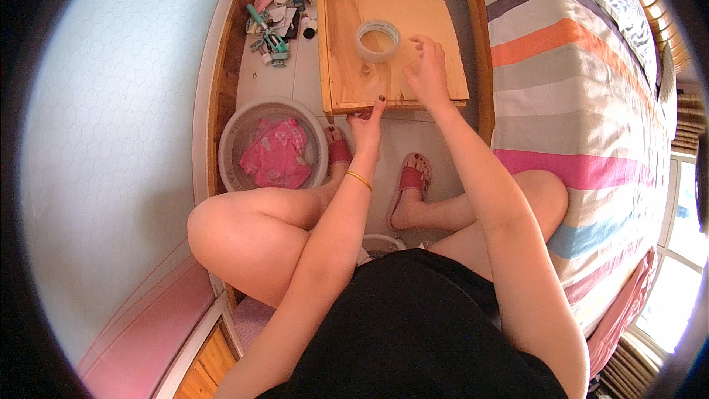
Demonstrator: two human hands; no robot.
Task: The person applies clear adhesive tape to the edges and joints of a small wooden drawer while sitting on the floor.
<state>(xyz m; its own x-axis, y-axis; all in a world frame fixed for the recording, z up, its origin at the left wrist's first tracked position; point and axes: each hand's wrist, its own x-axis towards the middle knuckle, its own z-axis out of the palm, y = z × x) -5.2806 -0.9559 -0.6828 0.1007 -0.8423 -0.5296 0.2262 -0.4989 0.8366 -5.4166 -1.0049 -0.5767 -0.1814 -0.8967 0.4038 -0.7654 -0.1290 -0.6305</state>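
Note:
In front of me lies a flat wooden panel with a raised board along its left side; it looks like a drawer turned bottom up. My left hand grips its near edge, thumb up against the edge and the other fingers tucked underneath, mostly hidden. On the panel rests a roll of clear tape, lying flat. Just right of the roll hovers my right hand, fingers loosely bent and apart, with nothing visible in them. Whether its fingertips touch the wood I cannot tell.
A round basin with pink cloth stands left of my feet. Small green and white items lie in a heap beyond it. A striped bed borders the right side, a pale blue wall the left.

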